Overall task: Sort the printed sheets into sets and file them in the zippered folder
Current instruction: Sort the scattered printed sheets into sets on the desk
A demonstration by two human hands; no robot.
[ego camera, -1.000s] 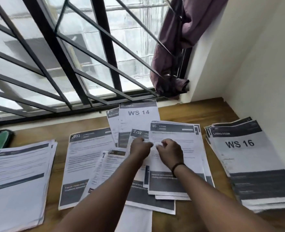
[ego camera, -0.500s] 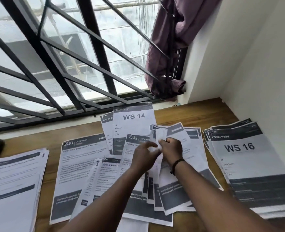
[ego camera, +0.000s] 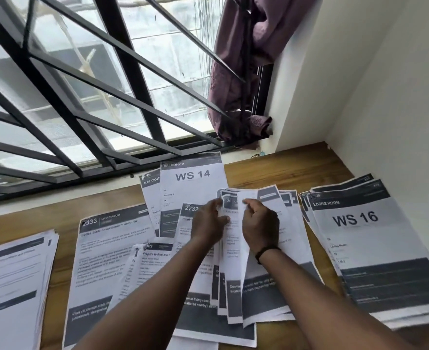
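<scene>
**Sheets being leafed through at the centre of the desk**

The sorting step is judged to be in hand; filing has not begun, and the zippered folder cannot be identified with certainty in the head view. A fanned bundle of sheets (ego camera: 236,286) is held up from the wooden desk (ego camera: 284,173) at its middle. Its top corners are pinched by the curled fingers of the left hand (ego camera: 209,224), while one raised sheet is gripped by the thumb and curled fingers of the right hand (ego camera: 260,227), on whose wrist a dark band is worn. The two hands are close together, just in front of the WS 14 sheet (ego camera: 193,178).

The next move is thought to call for the headers to be read one by one, so that each page can be laid on its matching pile; thin paper is easily taken two at a time, so a careful peel would be needed.

"BALCONY 2" and "WS 14" can be read on the far sheet. "LIVING ROOM" and "WS 16" are printed on the right-hand stack (ego camera: 375,248). "2933" and "LIVING ROOM" head the sheet at left of centre (ego camera: 102,248); "2/32" shows partly beside the left hand. A further stack (ego camera: 11,286) lies at the far left, its text too blurred to be read
</scene>
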